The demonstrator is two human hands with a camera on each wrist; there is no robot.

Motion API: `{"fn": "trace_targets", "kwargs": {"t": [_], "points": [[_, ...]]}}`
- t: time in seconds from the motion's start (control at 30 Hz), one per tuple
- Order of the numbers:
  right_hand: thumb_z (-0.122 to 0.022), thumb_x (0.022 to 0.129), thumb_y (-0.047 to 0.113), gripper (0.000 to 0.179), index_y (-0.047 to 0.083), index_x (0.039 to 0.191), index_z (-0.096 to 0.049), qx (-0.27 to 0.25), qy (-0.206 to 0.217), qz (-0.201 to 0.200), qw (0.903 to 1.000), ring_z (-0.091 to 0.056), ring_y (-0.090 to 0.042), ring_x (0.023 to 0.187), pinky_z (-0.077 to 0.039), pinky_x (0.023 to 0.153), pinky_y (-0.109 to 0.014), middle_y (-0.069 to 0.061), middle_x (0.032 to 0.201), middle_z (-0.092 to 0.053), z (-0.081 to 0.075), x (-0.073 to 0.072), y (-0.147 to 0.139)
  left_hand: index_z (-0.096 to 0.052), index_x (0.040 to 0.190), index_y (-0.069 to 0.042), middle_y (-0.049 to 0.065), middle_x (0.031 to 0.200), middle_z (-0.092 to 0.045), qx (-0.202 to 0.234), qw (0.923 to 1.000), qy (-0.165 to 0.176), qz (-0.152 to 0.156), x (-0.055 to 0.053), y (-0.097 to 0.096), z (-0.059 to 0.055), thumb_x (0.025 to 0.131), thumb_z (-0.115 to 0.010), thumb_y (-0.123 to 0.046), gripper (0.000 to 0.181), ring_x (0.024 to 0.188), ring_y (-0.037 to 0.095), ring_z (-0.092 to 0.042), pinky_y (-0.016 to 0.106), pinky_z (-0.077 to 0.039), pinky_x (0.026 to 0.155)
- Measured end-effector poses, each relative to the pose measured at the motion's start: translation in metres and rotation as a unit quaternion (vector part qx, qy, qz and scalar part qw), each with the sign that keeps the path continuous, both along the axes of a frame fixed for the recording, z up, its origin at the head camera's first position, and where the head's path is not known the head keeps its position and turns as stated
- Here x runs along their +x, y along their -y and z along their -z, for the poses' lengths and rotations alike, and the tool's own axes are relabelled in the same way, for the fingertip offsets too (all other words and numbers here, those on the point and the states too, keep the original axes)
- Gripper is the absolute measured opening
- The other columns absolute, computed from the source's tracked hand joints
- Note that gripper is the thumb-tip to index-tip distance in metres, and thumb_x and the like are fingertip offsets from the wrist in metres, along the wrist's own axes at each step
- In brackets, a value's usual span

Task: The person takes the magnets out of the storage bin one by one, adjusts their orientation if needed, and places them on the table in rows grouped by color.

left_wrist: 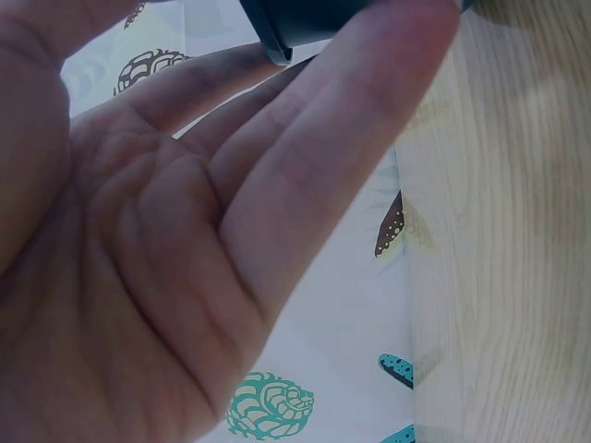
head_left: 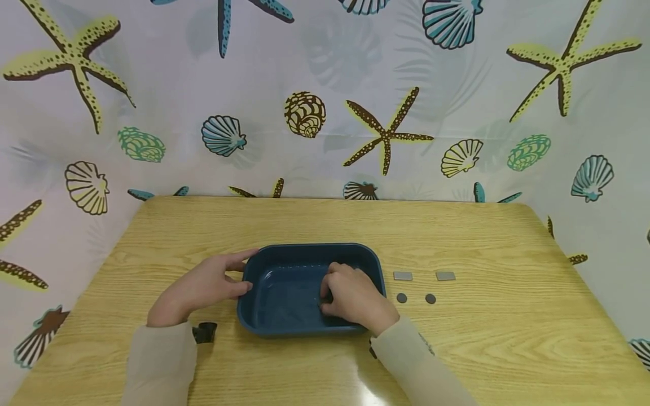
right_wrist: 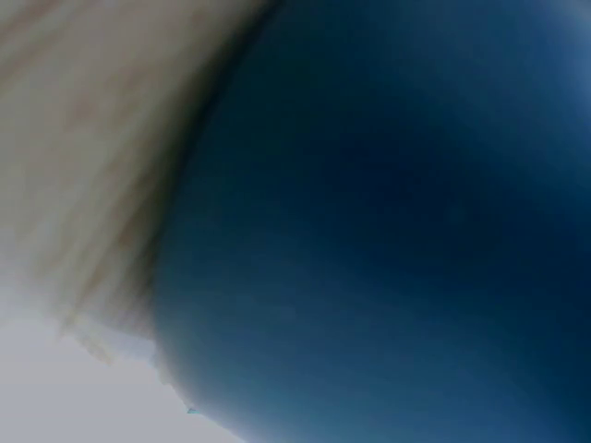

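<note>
A dark blue rectangular tub [head_left: 289, 293] with rounded corners stands on the wooden table. My left hand [head_left: 215, 279] is at the tub's left end, its fingers long and nearly straight against the rim. In the left wrist view, that hand's palm and fingers [left_wrist: 323, 138] reach up to the tub's edge [left_wrist: 277, 37]. My right hand [head_left: 350, 296] is down inside the tub's right part, knuckles up, with fingers bent toward the bottom. Whether its fingertips hold something, I cannot tell. The right wrist view is filled by the blurred tub wall [right_wrist: 369, 277].
Right of the tub lie two small grey rectangular pieces [head_left: 403, 276] and two dark round discs [head_left: 402, 298], the discs nearer me. A shell-patterned cloth [head_left: 325, 67] hangs behind the wooden table [head_left: 482, 338] and along its sides.
</note>
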State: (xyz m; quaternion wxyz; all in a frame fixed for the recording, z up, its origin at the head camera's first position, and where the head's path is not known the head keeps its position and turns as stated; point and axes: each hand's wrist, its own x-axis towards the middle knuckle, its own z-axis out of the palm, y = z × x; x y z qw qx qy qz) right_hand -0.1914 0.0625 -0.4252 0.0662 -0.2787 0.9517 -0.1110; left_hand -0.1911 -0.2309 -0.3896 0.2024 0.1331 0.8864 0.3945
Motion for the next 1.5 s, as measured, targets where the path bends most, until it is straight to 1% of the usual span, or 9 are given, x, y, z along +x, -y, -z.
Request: {"fn": "trace_targets", "kwargs": {"t": [0.2,0.33,0.43,0.67,0.83,1.07,1.23,1.4,1.5], "points": [[-0.079,0.090,0.030,0.014,0.019,0.097,-0.079,-0.021,-0.009,0.002,0.9997,-0.063,-0.019,0.095,-0.050,0.088,-0.040,0.000,0.106,-0.065,-0.006,0.004,-0.003,-0.027,0.163,-0.003,0.040,0.147,-0.048,-0.004,1.0000,0.000,0.002,0.000,0.000,0.000,0.098,-0.068,-0.012,0.077,0.098,0.020,-0.075,0.031,-0.059,0.078],[-0.079,0.091,0.030,0.013,0.019,0.097,-0.079,-0.033,-0.023,0.002,0.9992,-0.063,-0.018,0.097,-0.048,0.084,-0.036,0.000,0.109,-0.066,-0.012,0.006,-0.006,-0.026,0.163,-0.004,0.040,0.147,-0.047,-0.005,1.0000,0.002,0.003,0.000,0.000,-0.001,0.098,-0.068,-0.013,0.078,0.091,0.017,-0.075,0.031,-0.058,0.077],[-0.079,0.091,0.030,0.012,0.020,0.096,-0.079,-0.037,-0.031,0.003,0.9988,-0.064,-0.019,0.100,-0.048,0.085,-0.036,0.000,0.110,-0.067,-0.016,0.007,-0.008,-0.026,0.163,-0.004,0.040,0.148,-0.046,-0.005,1.0000,0.004,0.002,0.000,0.000,-0.001,0.099,-0.067,-0.013,0.077,0.090,0.016,-0.074,0.031,-0.058,0.077],[-0.078,0.091,0.029,0.012,0.018,0.096,-0.078,-0.046,-0.032,0.006,0.9984,-0.065,-0.021,0.104,-0.050,0.090,-0.041,-0.002,0.112,-0.067,-0.021,0.005,-0.013,-0.029,0.162,-0.004,0.039,0.147,-0.049,-0.007,1.0000,-0.003,0.006,-0.002,-0.001,-0.002,0.098,-0.068,-0.014,0.076,0.097,0.019,-0.075,0.028,-0.057,0.077],[-0.078,0.092,0.029,0.013,0.017,0.096,-0.078,-0.048,-0.036,0.012,0.9981,-0.065,-0.021,0.105,-0.050,0.092,-0.043,-0.002,0.114,-0.067,-0.023,0.005,-0.016,-0.029,0.162,-0.004,0.039,0.148,-0.048,-0.001,1.0000,0.003,0.004,-0.004,-0.001,-0.001,0.098,-0.068,-0.012,0.076,0.095,0.018,-0.075,0.029,-0.058,0.078],[-0.079,0.091,0.028,0.011,0.017,0.092,-0.078,-0.068,-0.060,0.012,0.9958,-0.065,-0.021,0.099,-0.052,0.090,-0.044,-0.002,0.111,-0.068,-0.028,0.004,-0.025,-0.028,0.163,-0.003,0.040,0.148,-0.047,0.000,1.0000,0.009,0.002,-0.004,0.000,-0.002,0.098,-0.068,-0.012,0.077,0.090,0.017,-0.075,0.030,-0.059,0.078],[-0.079,0.090,0.028,0.010,0.018,0.089,-0.076,-0.074,-0.076,0.018,0.9941,-0.063,-0.019,0.090,-0.053,0.088,-0.044,-0.001,0.109,-0.067,-0.033,0.004,-0.035,-0.028,0.163,-0.004,0.039,0.149,-0.046,0.001,1.0000,0.009,0.001,-0.005,0.000,-0.001,0.098,-0.068,-0.013,0.077,0.097,0.020,-0.075,0.032,-0.060,0.080],[-0.080,0.090,0.028,0.011,0.017,0.090,-0.075,-0.069,-0.070,0.042,0.9943,-0.059,-0.018,0.081,-0.052,0.096,-0.048,0.000,0.108,-0.067,-0.038,0.005,-0.048,-0.031,0.162,-0.004,0.038,0.149,-0.048,0.003,1.0000,0.003,0.001,-0.005,0.000,0.000,0.097,-0.069,-0.013,0.076,0.106,0.025,-0.074,0.033,-0.061,0.082],[-0.080,0.089,0.027,0.012,0.016,0.091,-0.076,-0.071,-0.067,0.060,0.9934,-0.062,-0.021,0.085,-0.051,0.098,-0.050,-0.001,0.111,-0.067,-0.041,0.006,-0.056,-0.031,0.162,-0.005,0.038,0.148,-0.049,0.005,1.0000,0.003,0.000,-0.005,-0.001,0.001,0.097,-0.069,-0.014,0.076,0.106,0.025,-0.074,0.033,-0.061,0.083]]}}
